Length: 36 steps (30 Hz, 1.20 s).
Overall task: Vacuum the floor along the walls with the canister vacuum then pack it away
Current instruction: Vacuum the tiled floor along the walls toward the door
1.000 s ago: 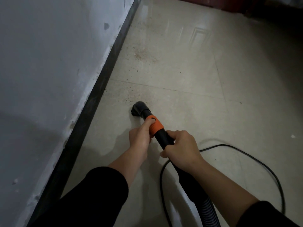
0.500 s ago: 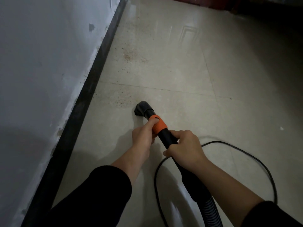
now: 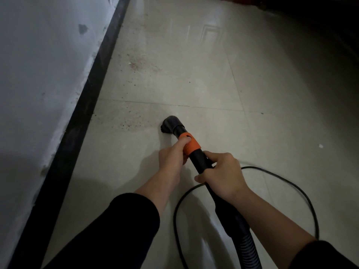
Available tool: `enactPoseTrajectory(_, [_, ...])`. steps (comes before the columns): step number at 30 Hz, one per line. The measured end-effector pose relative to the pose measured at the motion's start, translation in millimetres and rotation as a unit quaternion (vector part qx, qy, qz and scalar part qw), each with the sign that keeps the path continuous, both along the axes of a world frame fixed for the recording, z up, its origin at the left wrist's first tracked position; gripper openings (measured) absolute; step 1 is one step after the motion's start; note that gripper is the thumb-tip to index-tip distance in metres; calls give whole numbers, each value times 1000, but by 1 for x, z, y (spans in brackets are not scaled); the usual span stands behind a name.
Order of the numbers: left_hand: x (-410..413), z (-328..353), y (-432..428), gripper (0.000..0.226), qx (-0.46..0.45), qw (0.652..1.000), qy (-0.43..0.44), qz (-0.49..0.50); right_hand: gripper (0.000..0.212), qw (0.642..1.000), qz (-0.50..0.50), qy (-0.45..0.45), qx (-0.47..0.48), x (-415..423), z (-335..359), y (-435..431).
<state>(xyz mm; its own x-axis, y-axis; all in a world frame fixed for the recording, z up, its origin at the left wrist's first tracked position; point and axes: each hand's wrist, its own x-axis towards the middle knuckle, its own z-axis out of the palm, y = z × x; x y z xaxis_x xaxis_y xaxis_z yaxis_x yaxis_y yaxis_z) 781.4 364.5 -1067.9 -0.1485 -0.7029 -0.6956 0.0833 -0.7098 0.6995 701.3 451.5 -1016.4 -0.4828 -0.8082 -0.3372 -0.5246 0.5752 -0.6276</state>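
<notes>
The black vacuum nozzle rests on the pale tile floor, a little right of a scatter of brown dirt specks. Behind it runs the black wand with an orange collar. My left hand grips the wand at the orange collar, thumb on top. My right hand grips the black wand just behind it. The ribbed hose trails toward the lower right. The canister is out of view.
A grey wall with a black skirting board runs along the left. A second patch of dirt lies farther ahead near the skirting. A black power cable loops on the floor at the right. Dark furniture stands at the top right.
The nozzle and both hands have stayed together on the wand, edging slightly forward along the floor toward the dirt specks. The view has shifted a little; both grips are unchanged.
</notes>
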Motion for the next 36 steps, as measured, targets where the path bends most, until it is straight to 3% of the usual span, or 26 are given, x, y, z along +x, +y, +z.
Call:
enactPoseTrajectory(17, [-12, -1, -50, 24, -1, 1000, -6, -25, 35, 999, -34, -11, 8, -10, 2, -49])
enactPoseTrajectory(27, [-24, 5, -93, 22, 21, 999, 42, 21, 40, 997, 25, 3, 73, -34, 28, -104])
enactPoseTrajectory(36, [-27, 2, -117, 24, 9, 999, 7, 49, 45, 996, 61, -13, 59, -45, 14, -133])
